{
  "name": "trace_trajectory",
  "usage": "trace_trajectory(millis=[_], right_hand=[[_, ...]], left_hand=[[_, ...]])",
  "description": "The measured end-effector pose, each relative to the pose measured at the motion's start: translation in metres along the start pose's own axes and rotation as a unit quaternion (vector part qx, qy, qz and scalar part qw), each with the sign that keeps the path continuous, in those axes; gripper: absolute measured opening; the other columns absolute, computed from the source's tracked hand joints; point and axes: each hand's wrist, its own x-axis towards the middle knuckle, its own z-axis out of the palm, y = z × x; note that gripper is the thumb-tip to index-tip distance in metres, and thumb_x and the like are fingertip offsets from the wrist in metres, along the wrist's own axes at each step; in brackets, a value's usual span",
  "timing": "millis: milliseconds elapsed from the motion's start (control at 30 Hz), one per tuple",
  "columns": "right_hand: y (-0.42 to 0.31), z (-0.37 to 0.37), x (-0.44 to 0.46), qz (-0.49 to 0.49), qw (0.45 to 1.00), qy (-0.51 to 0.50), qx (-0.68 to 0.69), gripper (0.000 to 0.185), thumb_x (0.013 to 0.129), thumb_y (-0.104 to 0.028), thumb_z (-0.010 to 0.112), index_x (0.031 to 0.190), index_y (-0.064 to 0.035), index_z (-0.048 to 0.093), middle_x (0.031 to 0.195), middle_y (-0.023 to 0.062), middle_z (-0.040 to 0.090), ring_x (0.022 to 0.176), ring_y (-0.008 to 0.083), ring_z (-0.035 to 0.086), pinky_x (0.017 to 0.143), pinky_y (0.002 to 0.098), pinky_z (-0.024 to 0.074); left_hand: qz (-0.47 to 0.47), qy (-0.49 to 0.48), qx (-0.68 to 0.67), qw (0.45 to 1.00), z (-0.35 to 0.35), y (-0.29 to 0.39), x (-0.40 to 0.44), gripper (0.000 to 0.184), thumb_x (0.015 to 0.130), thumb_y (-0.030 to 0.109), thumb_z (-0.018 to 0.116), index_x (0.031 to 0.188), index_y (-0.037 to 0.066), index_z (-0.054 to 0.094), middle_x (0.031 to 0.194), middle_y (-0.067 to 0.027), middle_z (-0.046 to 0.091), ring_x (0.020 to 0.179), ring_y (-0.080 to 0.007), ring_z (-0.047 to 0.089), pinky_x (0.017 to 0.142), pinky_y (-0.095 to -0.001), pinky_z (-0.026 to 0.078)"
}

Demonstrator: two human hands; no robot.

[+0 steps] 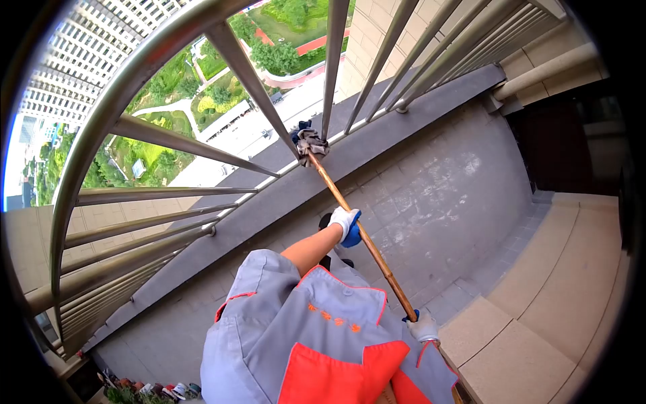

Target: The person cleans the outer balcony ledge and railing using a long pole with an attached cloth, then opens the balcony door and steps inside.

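A mop with a long wooden handle (380,259) runs slantwise across my front. Its grey rag head (311,144) sits at the low ledge, against the foot of the metal railing bars, with a dark bit of cloth poking through beyond them. My left hand (346,225), in a white glove with a blue palm, is closed around the middle of the handle. Lower down and to the right, my right hand (424,326) grips the handle near my body in a similar glove. The handle continues below it, partly behind my sleeve.
A curved metal railing (188,145) stands on the grey ledge (404,128), with a long drop beyond it to greenery and buildings. Grey floor tiles (431,202) show pale smears. Beige wall slabs (525,316) rise at right, near a dark doorway (552,141). Potted plants (148,390) line the lower left.
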Motion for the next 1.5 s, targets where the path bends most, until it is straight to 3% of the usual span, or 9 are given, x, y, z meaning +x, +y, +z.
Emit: trace_trajectory(millis=[100,200,367,567,600,900,1233,1300,1500], right_hand=[[-0.05,-0.017,-0.003,-0.031,0.997,-0.006,-0.07,0.035,0.071,-0.037,0.068,0.094,-0.0108,0.066,0.09,0.0177,0.066,0.087,0.0364,0.063,0.076,0.0437,0.0497],[-0.002,-0.06,-0.044,0.054,0.998,-0.01,-0.021,0.03,0.069,-0.033,0.07,0.089,-0.0115,0.067,0.078,0.0153,0.066,0.077,0.0338,0.064,0.071,0.0434,0.0496],[0.053,-0.104,-0.09,0.087,0.996,0.006,0.005,0.024,0.064,-0.029,0.074,0.079,-0.0104,0.069,0.069,0.014,0.065,0.069,0.0315,0.064,0.065,0.0419,0.0496],[0.016,-0.062,0.015,0.058,0.997,0.044,0.001,0.032,0.066,-0.035,0.072,0.083,-0.0083,0.068,0.079,0.0174,0.066,0.078,0.036,0.064,0.069,0.0441,0.0496],[-0.015,-0.076,0.018,0.071,0.994,0.046,-0.066,0.036,0.068,-0.039,0.071,0.086,-0.0085,0.068,0.084,0.0188,0.066,0.082,0.0392,0.062,0.072,0.0458,0.049],[0.118,-0.204,0.01,0.054,0.998,-0.011,0.008,0.021,0.064,-0.029,0.069,0.077,-0.0126,0.069,0.073,0.0146,0.065,0.07,0.0324,0.064,0.066,0.0422,0.0499],[0.119,-0.22,0.163,0.006,0.999,-0.046,-0.02,0.04,0.065,-0.04,0.071,0.092,-0.0108,0.068,0.087,0.0202,0.066,0.084,0.0354,0.064,0.073,0.0435,0.0499],[0.17,-0.249,0.147,0.022,0.995,-0.073,0.059,0.038,0.062,-0.043,0.072,0.081,-0.0099,0.069,0.075,0.0159,0.066,0.074,0.0301,0.066,0.069,0.04,0.0499],[0.251,-0.264,0.182,-0.019,0.978,-0.039,0.205,0.033,0.064,-0.037,0.073,0.078,-0.0069,0.069,0.069,0.0132,0.066,0.065,0.0258,0.066,0.063,0.0373,0.05]], left_hand=[[-0.097,0.051,-0.067,0.992,-0.009,0.014,0.028,0.028,0.072,0.032,0.065,0.079,0.004,0.066,0.066,-0.0133,0.064,0.054,-0.0216,0.064,0.044,-0.0359,0.047],[-0.011,0.022,0.073,0.997,0.038,-0.003,-0.021,0.039,0.072,0.038,0.065,0.087,0.002,0.068,0.082,-0.0194,0.067,0.08,-0.03,0.067,0.067,-0.0418,0.051],[-0.101,-0.239,0.009,0.966,0.059,0.026,-0.104,0.048,0.073,0.042,0.069,0.092,-0.001,0.067,0.079,-0.0111,0.066,0.07,-0.0252,0.062,0.064,-0.0396,0.049],[0.065,-0.062,0.01,0.996,0.055,0.069,-0.001,0.028,0.074,0.032,0.067,0.079,0.005,0.068,0.066,-0.0111,0.064,0.058,-0.0233,0.062,0.055,-0.0384,0.048],[-0.104,-0.091,-0.047,0.989,0.057,0.081,0.019,0.026,0.073,0.032,0.066,0.079,0.007,0.068,0.067,-0.0115,0.063,0.06,-0.024,0.062,0.055,-0.0388,0.048],[-0.016,-0.199,-0.008,0.98,0.181,0.105,-0.046,0.04,0.074,0.039,0.071,0.088,0.002,0.065,0.075,-0.0098,0.062,0.062,-0.021,0.057,0.057,-0.0386,0.047],[-0.03,0.022,-0.013,0.999,0.206,0.164,0.04,0.024,0.075,0.028,0.064,0.069,0.005,0.062,0.058,-0.0083,0.057,0.049,-0.0207,0.053,0.047,-0.0393,0.045],[-0.022,-0.067,-0.026,0.997,0.268,0.142,0.037,0.04,0.07,0.04,0.066,0.084,0.002,0.068,0.078,-0.016,0.067,0.074,-0.0283,0.066,0.064,-0.0395,0.05],[0.075,-0.083,-0.143,0.983,0.32,0.213,0.02,0.04,0.071,0.039,0.067,0.084,0.002,0.067,0.081,-0.0175,0.067,0.079,-0.0288,0.066,0.069,-0.0381,0.051]])
